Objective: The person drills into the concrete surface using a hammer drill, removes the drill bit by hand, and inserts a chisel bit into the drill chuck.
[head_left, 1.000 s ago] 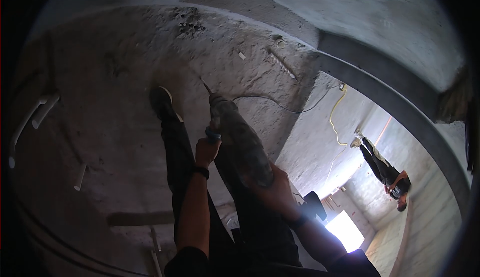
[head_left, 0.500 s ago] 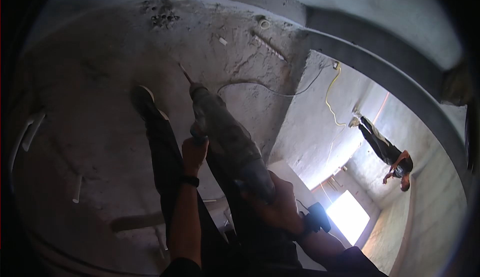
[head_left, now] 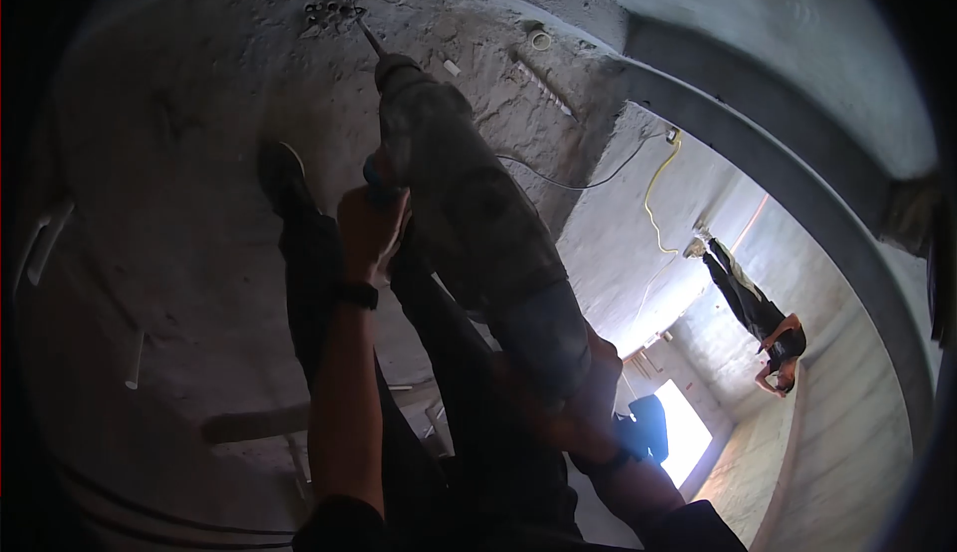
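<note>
A large grey rotary hammer drill (head_left: 488, 213) slants up and left across the view. My left hand (head_left: 371, 228) is closed around its side handle near the front. At the rear end, my right hand (head_left: 583, 402) wraps the back grip, its fingers partly hidden by the drill's body. The thin drill bit (head_left: 371, 35) points away from me, its tip at the edge of a cluster of holes (head_left: 329, 15) in the rough concrete. Whether the tip touches the concrete I cannot tell.
A spiral-shaped rod (head_left: 543, 88), a short white pipe piece (head_left: 452, 68) and a round pipe end (head_left: 539, 41) are right of the holes. A grey cable (head_left: 598, 185) runs to a yellow cord (head_left: 653, 198). Another person (head_left: 753, 303) stands in the bright area at right.
The drill and both my hands have moved forward, bringing the bit from bare concrete up to the holes. The other person's arm has moved toward their head.
</note>
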Demonstrator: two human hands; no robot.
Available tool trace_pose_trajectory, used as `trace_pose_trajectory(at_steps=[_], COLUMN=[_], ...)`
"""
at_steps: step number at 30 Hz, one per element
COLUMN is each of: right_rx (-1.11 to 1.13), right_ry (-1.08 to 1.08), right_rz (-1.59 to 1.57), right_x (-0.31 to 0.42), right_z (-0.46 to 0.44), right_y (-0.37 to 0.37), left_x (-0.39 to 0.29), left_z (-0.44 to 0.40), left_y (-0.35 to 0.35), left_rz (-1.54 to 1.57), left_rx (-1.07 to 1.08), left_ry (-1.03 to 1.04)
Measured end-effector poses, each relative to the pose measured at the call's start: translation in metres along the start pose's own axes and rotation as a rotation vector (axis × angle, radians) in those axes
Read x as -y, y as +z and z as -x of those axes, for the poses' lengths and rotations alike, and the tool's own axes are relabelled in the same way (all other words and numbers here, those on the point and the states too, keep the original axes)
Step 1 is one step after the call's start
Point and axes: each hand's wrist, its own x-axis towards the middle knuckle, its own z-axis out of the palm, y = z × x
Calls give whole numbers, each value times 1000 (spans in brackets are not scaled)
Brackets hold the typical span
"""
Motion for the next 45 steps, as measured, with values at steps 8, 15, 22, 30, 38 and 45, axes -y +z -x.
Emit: trace_pose_trajectory(at_steps=[8,15,22,30,38,45], right_rx=[-68,-7,27,-47,-35,-16], right_ry=[-3,145,67,-75,-20,44], right_rz=[-128,-237,-180,-114,-45,-129], right_x=[8,-12,-9,4,27,34], right_z=[-40,-8,-9,-19,-39,-29], right_y=[22,14,1,-12,-8,-16], left_x=[27,0,1,-20,-17,-25], left_z=[-49,12,-4,-15,-32,-22], left_y=[2,-13,-4,-9,-16,-22], left_rz=[-75,-171,-71,-84,-25,-117], left_rx=[100,129,54,46,35,181], left_ry=[0,-117,110,-7,-62,-79])
